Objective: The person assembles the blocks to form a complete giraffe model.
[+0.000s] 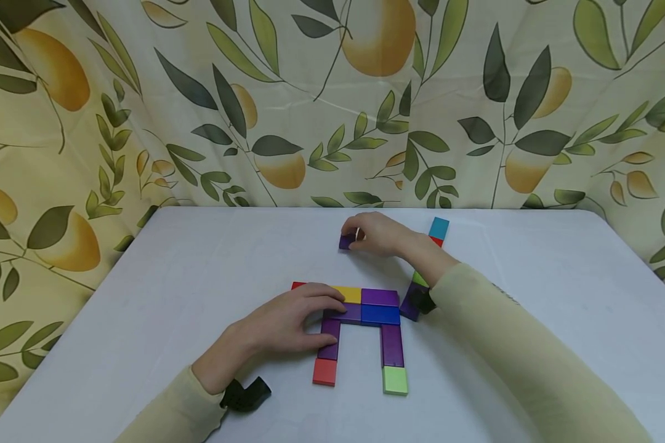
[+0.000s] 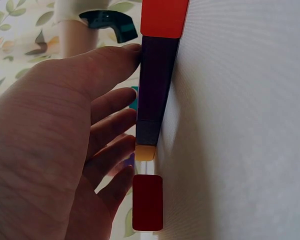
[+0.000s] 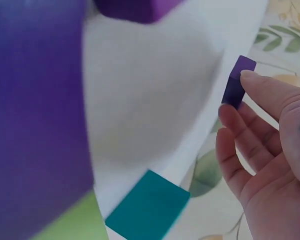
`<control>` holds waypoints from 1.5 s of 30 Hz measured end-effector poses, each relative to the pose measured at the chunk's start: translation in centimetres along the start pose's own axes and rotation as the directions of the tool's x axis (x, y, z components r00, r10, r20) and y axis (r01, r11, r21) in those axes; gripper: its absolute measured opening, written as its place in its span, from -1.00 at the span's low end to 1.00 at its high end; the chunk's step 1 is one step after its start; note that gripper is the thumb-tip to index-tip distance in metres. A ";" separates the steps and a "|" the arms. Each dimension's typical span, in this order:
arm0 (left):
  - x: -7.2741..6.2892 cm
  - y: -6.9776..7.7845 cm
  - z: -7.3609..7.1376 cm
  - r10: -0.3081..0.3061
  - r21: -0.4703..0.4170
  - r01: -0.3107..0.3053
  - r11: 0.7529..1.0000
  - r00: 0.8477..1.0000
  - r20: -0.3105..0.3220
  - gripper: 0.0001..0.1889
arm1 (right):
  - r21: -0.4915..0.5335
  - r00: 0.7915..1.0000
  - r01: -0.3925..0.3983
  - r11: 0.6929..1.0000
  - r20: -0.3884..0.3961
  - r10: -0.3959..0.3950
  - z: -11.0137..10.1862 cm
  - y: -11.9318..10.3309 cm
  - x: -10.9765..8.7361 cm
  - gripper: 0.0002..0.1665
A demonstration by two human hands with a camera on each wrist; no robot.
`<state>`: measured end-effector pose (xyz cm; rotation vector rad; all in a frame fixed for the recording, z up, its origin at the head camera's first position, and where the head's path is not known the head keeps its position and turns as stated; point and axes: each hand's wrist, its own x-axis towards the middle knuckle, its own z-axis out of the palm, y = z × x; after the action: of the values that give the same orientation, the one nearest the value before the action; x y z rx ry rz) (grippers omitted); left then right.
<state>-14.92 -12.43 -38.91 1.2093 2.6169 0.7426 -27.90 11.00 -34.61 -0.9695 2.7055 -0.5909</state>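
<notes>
Toward the back of the table, my right hand [image 1: 382,235] pinches a small purple block [image 1: 345,241] between thumb and fingers. In the right wrist view the held purple block [image 3: 235,87] tilts, with its upper end showing past the thumb. My left hand [image 1: 288,317] rests at the left side of a flat arrangement of coloured blocks, fingers loosely extended. Its fingertips lie over a purple block [image 1: 350,312], and its thumb touches the left purple leg [image 1: 329,346]. Yellow [image 1: 348,295], purple [image 1: 380,298] and blue blocks [image 1: 380,315] form the top part.
A red block [image 1: 325,372] and a light green block [image 1: 395,380] end the two legs. Right of the arrangement runs a slanted line of blocks, teal [image 1: 439,227] at its far end, partly hidden by the right forearm. A patterned curtain [image 1: 332,123] hangs behind the white table [image 1: 210,246].
</notes>
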 end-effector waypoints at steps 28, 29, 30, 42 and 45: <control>-0.4 0.1 0.0 -0.022 -0.003 0.022 1.000 1.000 0.005 -0.55 | 0.091 0.946 -0.233 0.968 -0.210 0.247 -5.7 7.8 -5.5 -0.62; -0.4 0.1 0.0 -0.021 0.000 0.021 1.000 1.000 0.005 -0.55 | 0.093 0.943 -0.241 0.966 -0.212 0.255 -5.6 8.2 -5.6 -0.62; -0.4 0.1 0.0 -0.022 0.002 0.022 1.000 1.000 0.006 -0.55 | 0.094 0.941 -0.249 0.964 -0.213 0.264 -5.6 8.5 -5.8 -0.62; -0.1 0.0 0.1 -0.014 0.012 0.014 1.000 1.000 0.004 -0.55 | 0.129 0.910 -0.334 0.934 -0.214 0.356 -5.5 11.3 -7.1 -0.59; -0.1 0.0 0.0 -0.013 0.014 0.012 1.000 1.000 0.005 -0.54 | 0.141 0.900 -0.357 0.923 -0.212 0.380 -5.3 11.8 -7.2 -0.59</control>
<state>-14.83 -12.46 -38.94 1.1958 2.6270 0.7193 -30.77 25.51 -34.58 -0.3585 2.9221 -0.7931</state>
